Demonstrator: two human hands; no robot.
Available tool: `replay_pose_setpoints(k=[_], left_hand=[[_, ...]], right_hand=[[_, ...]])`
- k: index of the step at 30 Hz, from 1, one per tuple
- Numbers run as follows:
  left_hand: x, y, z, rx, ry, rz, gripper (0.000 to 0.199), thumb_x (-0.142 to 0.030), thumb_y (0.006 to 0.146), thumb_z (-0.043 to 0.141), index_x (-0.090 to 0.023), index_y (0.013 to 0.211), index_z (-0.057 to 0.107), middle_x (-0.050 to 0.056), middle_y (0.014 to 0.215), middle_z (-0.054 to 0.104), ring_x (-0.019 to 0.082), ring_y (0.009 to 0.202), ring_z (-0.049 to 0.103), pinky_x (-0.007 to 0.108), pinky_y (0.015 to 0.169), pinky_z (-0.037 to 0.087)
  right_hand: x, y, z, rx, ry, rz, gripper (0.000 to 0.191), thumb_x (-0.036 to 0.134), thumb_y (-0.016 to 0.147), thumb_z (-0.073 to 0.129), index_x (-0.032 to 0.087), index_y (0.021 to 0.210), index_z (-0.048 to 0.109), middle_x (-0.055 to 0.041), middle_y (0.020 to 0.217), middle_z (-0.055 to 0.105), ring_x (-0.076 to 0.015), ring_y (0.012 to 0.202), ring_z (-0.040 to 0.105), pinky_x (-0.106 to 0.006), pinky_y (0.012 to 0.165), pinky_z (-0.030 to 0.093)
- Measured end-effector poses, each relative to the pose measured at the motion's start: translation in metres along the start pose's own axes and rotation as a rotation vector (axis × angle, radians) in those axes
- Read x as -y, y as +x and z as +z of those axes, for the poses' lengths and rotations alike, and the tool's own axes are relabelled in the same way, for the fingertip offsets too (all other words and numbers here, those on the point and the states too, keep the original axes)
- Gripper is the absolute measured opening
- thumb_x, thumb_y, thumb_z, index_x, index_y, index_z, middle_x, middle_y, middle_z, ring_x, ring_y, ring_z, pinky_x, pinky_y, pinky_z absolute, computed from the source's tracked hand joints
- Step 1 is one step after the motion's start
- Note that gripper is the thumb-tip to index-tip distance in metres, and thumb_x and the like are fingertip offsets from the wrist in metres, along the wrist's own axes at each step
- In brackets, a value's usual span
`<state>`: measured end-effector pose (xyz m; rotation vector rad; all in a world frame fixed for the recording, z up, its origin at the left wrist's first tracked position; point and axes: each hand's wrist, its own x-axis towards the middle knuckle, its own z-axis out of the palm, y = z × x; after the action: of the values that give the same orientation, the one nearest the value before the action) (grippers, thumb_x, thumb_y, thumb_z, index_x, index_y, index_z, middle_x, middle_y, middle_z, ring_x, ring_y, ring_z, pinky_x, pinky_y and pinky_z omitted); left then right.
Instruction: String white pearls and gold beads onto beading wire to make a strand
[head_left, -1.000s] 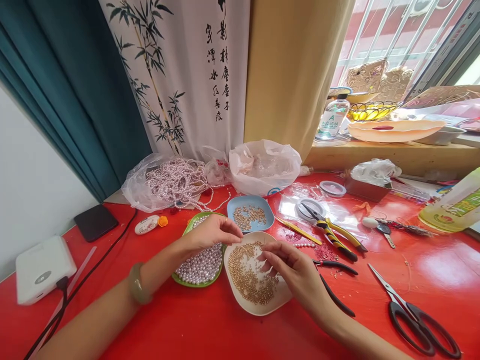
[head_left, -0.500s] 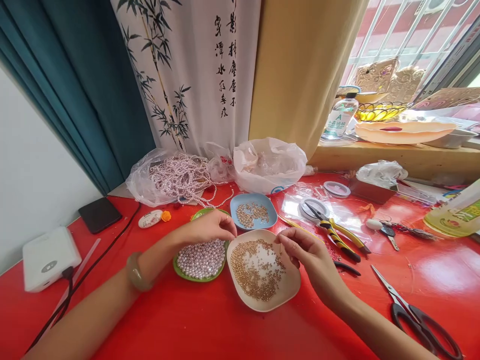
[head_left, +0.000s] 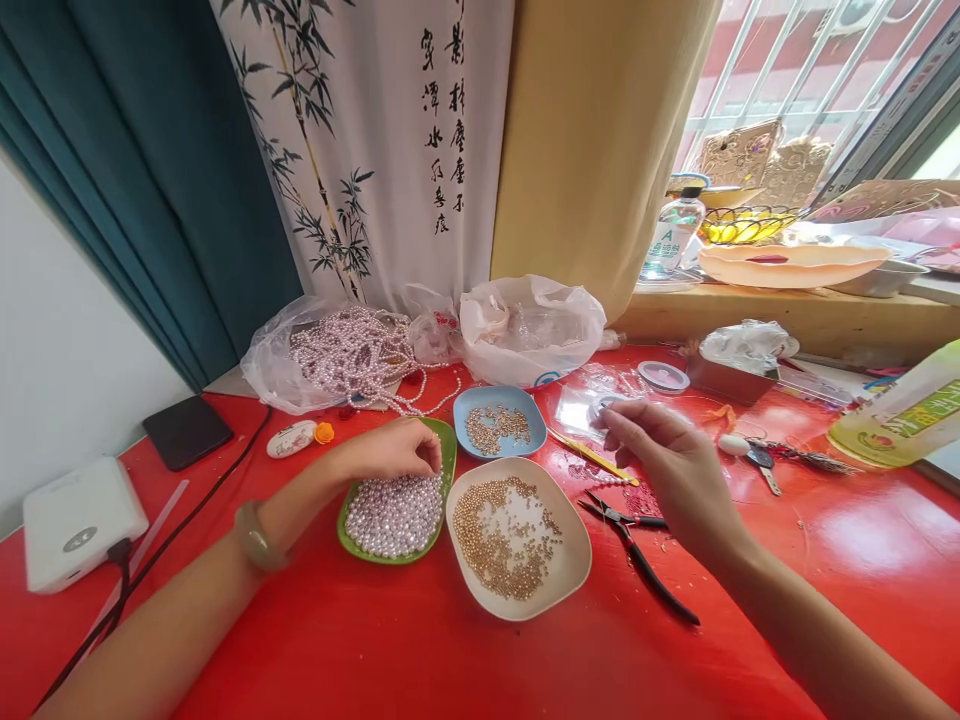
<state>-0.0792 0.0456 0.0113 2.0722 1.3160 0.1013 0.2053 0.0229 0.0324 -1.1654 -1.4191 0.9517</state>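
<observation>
Head view: we see the left hand (head_left: 394, 448) bent downward over the green tray (head_left: 375, 555) of pearls (head_left: 397, 515), its fingers curled and gathered; we cannot tell whether the tips grip a pearl. The right hand (head_left: 671, 460) is raised above the black-handled pliers (head_left: 660, 585), thumb and forefinger drawn near each other; we cannot tell whether they pinch anything. Between the hands lie gold beads (head_left: 491, 550) in the cream tray (head_left: 517, 612), just beside the green one.
</observation>
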Motion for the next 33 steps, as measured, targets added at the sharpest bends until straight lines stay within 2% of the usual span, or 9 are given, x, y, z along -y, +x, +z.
replay_pose_setpoints(k=[5,12,25,33], left_hand=[[-0.0032,-0.0020,-0.0003,0.011,0.028,-0.015,0.016,-0.017,0.061,0.052,-0.014,0.073,0.062,0.004,0.076,0.065,0.015,0.070,0.058,0.021,0.059,0.041],[-0.0013,-0.0028,-0.0030,0.019,0.059,-0.033,0.014,-0.019,0.062,0.053,-0.014,0.072,0.062,0.003,0.073,0.065,0.015,0.068,0.058,0.022,0.060,0.041],[-0.0032,-0.0041,-0.0047,0.009,0.047,-0.007,0.015,-0.018,0.063,0.051,-0.014,0.073,0.062,0.004,0.075,0.065,0.015,0.069,0.058,0.022,0.060,0.041],[-0.0055,-0.0047,-0.0047,-0.048,-0.010,-0.009,0.015,-0.022,0.066,0.050,-0.014,0.071,0.061,0.003,0.071,0.063,0.014,0.065,0.055,0.022,0.058,0.039]], right_hand=[[0.0046,0.0043,-0.0077,-0.074,0.038,-0.013,0.018,0.037,0.074,0.058,0.020,0.074,0.059,-0.0001,0.070,0.059,-0.0094,0.058,0.053,-0.018,0.049,0.043],[0.0007,0.0047,-0.0074,-0.044,0.045,-0.017,0.021,0.039,0.074,0.057,0.018,0.075,0.059,-0.0031,0.075,0.064,-0.0120,0.063,0.059,-0.020,0.053,0.046],[0.0015,0.0023,-0.0047,0.002,0.039,-0.004,0.022,0.040,0.075,0.056,0.018,0.077,0.057,-0.0037,0.078,0.063,-0.0131,0.067,0.059,-0.021,0.055,0.046],[-0.0020,0.0024,-0.0045,0.017,0.026,-0.004,0.021,0.040,0.075,0.056,0.019,0.077,0.058,-0.0037,0.078,0.063,-0.0137,0.068,0.060,-0.022,0.057,0.047]])
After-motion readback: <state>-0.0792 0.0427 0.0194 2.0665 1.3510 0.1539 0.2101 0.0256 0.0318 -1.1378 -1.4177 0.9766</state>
